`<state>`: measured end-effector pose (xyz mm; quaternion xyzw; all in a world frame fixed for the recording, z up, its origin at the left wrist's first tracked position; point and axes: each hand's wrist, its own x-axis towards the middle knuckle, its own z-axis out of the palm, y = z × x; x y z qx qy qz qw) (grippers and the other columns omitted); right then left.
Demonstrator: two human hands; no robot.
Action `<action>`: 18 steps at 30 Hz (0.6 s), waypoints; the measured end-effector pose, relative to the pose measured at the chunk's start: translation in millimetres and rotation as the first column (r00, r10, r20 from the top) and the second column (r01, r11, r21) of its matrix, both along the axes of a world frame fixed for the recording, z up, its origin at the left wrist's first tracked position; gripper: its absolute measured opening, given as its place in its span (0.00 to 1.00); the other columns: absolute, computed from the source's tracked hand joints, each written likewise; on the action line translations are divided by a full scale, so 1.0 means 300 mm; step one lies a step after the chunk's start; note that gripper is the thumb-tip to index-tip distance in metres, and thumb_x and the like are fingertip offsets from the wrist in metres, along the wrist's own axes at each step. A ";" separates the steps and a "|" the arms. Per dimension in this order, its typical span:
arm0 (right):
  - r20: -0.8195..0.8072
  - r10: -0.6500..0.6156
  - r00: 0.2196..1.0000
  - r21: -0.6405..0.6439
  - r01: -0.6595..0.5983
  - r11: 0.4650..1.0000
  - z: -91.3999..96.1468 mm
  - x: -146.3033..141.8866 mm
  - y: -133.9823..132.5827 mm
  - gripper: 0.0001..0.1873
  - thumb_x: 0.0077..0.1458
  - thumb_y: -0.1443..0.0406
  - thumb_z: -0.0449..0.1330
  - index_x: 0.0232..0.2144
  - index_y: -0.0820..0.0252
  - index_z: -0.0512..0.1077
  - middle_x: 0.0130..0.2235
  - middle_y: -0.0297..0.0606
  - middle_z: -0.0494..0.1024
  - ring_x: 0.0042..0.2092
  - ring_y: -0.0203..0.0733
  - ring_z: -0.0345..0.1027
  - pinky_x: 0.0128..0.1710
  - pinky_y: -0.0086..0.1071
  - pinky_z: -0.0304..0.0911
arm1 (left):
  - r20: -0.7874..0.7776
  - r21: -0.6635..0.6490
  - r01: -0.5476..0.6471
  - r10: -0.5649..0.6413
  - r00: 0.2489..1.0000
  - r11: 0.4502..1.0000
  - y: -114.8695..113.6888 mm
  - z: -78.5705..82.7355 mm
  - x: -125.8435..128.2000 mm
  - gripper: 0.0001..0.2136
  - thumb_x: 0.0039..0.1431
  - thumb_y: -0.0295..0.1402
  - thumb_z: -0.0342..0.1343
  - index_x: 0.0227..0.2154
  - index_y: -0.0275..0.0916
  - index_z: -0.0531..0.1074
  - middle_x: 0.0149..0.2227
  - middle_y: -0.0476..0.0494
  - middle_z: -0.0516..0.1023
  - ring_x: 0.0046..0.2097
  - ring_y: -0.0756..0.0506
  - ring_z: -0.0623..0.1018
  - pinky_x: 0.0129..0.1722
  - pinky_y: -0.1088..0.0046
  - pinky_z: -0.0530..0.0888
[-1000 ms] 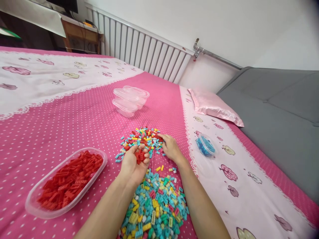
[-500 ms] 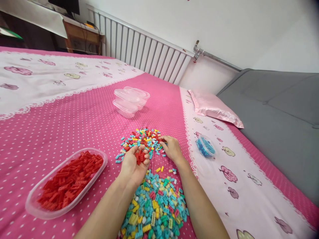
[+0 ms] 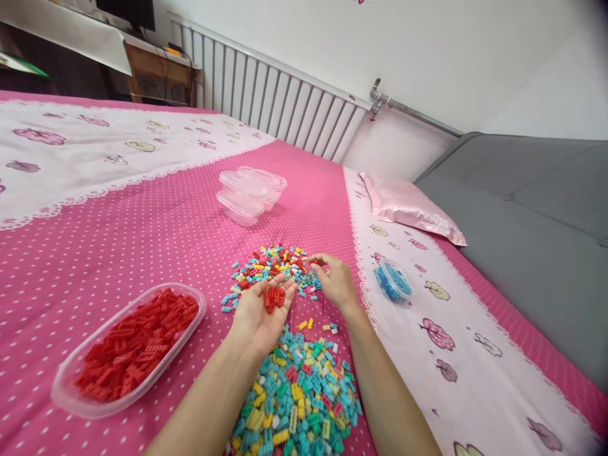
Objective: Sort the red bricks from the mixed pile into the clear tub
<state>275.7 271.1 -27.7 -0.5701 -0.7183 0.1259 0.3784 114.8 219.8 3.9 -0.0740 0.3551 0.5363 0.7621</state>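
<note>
My left hand [image 3: 259, 313] is palm up, its fingers curled around several small red toy bricks [image 3: 274, 297]. It hovers over the gap between two heaps of bricks. My right hand [image 3: 335, 278] is at the right edge of the farther mixed heap [image 3: 266, 263], thumb and forefinger pinched at a red brick [image 3: 313, 261]. Beneath my forearms spreads the nearer heap [image 3: 299, 386], mostly turquoise, yellow and green with some pinkish-red pieces. To the left, a clear plastic tub [image 3: 202, 310] is filled with red bricks [image 3: 137, 345].
Clear empty tubs [image 3: 242, 196] are grouped beyond the heaps. A small lidded tub of blue bricks [image 3: 393, 282] sits on the right. Everything rests on a pink dotted bedspread [image 3: 190, 240]. A pink pillow [image 3: 408, 206] lies by the grey headboard [image 3: 522, 209].
My left hand has opened slightly and shifted a little right, showing more of the red bricks. My right hand has drawn slightly up and right, with a red brick at its fingertips.
</note>
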 end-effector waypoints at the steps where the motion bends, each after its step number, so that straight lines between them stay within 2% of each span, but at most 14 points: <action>1: -0.041 0.024 0.999 -0.007 -0.024 1.000 0.015 -0.008 -0.011 0.09 0.52 0.66 0.54 0.35 0.58 0.74 0.36 0.37 0.78 0.38 0.39 0.71 0.41 0.33 0.63 | 0.016 0.012 -0.003 0.003 1.000 1.000 0.000 -0.002 0.001 0.13 0.60 0.27 0.39 0.43 0.27 0.65 0.40 0.29 0.71 0.40 0.43 0.76 0.31 0.73 0.77; 5: -0.187 0.205 0.961 -0.033 -0.215 0.976 0.090 -0.054 -0.074 0.10 0.53 0.64 0.55 0.36 0.59 0.74 0.37 0.37 0.78 0.38 0.37 0.71 0.41 0.32 0.64 | 0.081 0.039 0.023 -0.026 0.996 0.999 -0.003 -0.011 0.001 0.16 0.61 0.28 0.37 0.46 0.27 0.64 0.41 0.29 0.71 0.40 0.43 0.76 0.33 0.71 0.77; 7: -0.201 0.294 0.934 -0.036 -0.307 0.951 0.122 -0.071 -0.099 0.12 0.52 0.62 0.57 0.40 0.56 0.73 0.42 0.37 0.77 0.43 0.39 0.69 0.45 0.33 0.63 | 0.105 0.050 0.028 -0.033 0.994 0.998 -0.004 -0.013 0.000 0.16 0.62 0.28 0.37 0.46 0.27 0.64 0.38 0.31 0.71 0.38 0.44 0.76 0.33 0.71 0.77; 9: -0.196 0.316 0.928 -0.017 -0.326 0.945 0.132 -0.073 -0.102 0.16 0.52 0.62 0.57 0.45 0.53 0.71 0.47 0.36 0.74 0.48 0.40 0.67 0.48 0.35 0.61 | 0.120 0.050 0.023 -0.029 0.992 0.999 -0.004 -0.014 -0.001 0.15 0.62 0.28 0.36 0.45 0.27 0.64 0.37 0.32 0.71 0.37 0.45 0.76 0.32 0.71 0.77; 11: -0.193 0.257 0.947 0.013 -0.259 0.966 0.112 -0.060 -0.081 0.17 0.54 0.61 0.55 0.47 0.53 0.69 0.48 0.37 0.73 0.49 0.40 0.66 0.49 0.36 0.61 | 0.117 0.019 0.001 -0.003 0.993 1.000 -0.002 -0.014 -0.003 0.13 0.61 0.27 0.37 0.41 0.28 0.65 0.36 0.33 0.71 0.36 0.45 0.76 0.32 0.71 0.77; 14: -0.116 0.116 0.986 0.026 -0.113 0.993 0.038 -0.030 -0.026 0.18 0.56 0.63 0.50 0.48 0.57 0.68 0.49 0.41 0.72 0.50 0.41 0.65 0.51 0.39 0.60 | 0.082 -0.017 -0.017 0.018 0.996 1.000 0.000 -0.014 -0.007 0.10 0.61 0.26 0.38 0.34 0.31 0.65 0.31 0.37 0.70 0.31 0.48 0.74 0.26 0.75 0.75; 16: -0.010 0.085 0.996 0.002 -0.085 0.996 -0.019 -0.019 0.005 0.19 0.56 0.65 0.48 0.50 0.59 0.67 0.52 0.42 0.70 0.54 0.42 0.62 0.55 0.40 0.56 | 0.059 0.001 0.006 -0.006 0.998 1.000 0.000 -0.013 -0.010 0.10 0.61 0.27 0.38 0.29 0.32 0.64 0.27 0.40 0.68 0.26 0.51 0.70 0.20 0.80 0.71; 18: 0.074 0.114 0.991 -0.021 -0.113 0.993 -0.065 -0.018 0.022 0.21 0.56 0.67 0.47 0.52 0.60 0.65 0.54 0.42 0.67 0.56 0.41 0.59 0.58 0.40 0.53 | 0.039 0.029 0.028 -0.029 0.999 0.999 -0.003 -0.012 -0.014 0.11 0.61 0.27 0.38 0.26 0.33 0.63 0.24 0.43 0.65 0.22 0.53 0.66 0.16 0.83 0.65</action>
